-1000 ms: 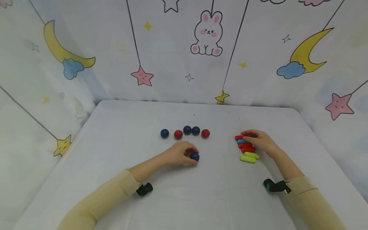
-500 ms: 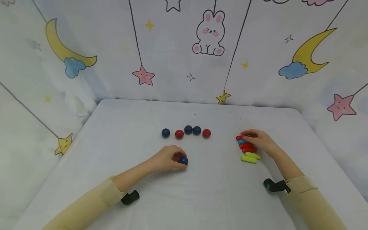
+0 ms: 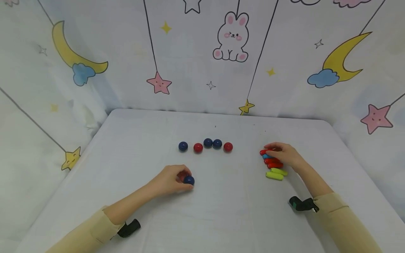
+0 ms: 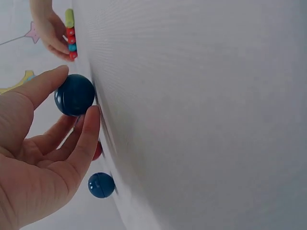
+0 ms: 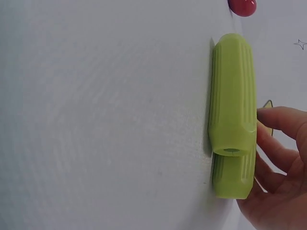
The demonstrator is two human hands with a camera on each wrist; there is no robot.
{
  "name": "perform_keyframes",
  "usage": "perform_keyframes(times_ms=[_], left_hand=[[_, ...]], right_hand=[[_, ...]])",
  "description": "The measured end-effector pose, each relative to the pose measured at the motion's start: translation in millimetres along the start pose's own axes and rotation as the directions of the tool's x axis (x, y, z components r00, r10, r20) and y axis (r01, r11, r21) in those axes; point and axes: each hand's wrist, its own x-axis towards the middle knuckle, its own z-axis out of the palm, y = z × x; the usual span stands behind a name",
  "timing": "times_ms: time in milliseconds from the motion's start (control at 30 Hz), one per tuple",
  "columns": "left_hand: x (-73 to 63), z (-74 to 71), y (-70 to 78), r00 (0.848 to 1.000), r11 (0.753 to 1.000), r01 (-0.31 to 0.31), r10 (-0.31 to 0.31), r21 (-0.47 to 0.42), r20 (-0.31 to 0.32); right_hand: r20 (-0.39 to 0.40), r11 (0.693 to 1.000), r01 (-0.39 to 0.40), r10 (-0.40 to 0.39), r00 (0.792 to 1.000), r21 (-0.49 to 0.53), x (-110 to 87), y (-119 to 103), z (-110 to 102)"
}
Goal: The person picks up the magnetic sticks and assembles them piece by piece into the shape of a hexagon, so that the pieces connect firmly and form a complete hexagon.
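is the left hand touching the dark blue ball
Touching. The left wrist view shows the left hand pinching the dark blue ball, one fingertip on either side; the head view shows the fingers curled round it too.

Glossy smooth blue ball (image 4: 74,94), matt ribbed green plastic rods (image 5: 232,115), finely woven matt white tablecloth (image 3: 221,211)

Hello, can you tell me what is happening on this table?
A person sits at a white table. The left hand pinches a dark blue ball on the table surface, nearer the person than a row of five balls, three blue and two red. The right hand rests on the far end of a stack of coloured sticks: red, blue, and two green ones at the near end.
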Motion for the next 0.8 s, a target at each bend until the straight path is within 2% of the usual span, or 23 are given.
perform_keyframes(times_ms=[233,500,667,800], left_hand=[[-11.5,-4.6,-1.9,1.0,1.0,0.012,-0.011,0.012,-0.023],[-18.0,-5.4,-3.6,0.999,1.0,0.008,-0.009,-0.013,-0.041],[-20.0,-4.0,-4.2,0.999,0.999,-0.023,0.022,-0.023,-0.049],[-20.9,-3.4,-4.4,0.998,0.999,-0.035,0.033,-0.037,-0.056]], right_hand=[[0.009,0.998,0.023,-0.022,1.0,-0.05,5.7,-8,1],[0.014,0.99,0.048,-0.046,0.999,-0.13,15.0,-14,7],[0.009,0.979,0.114,-0.114,0.993,-0.167,18.8,-16,15],[0.015,0.977,0.152,-0.152,0.988,-0.149,19.0,-22,23]])
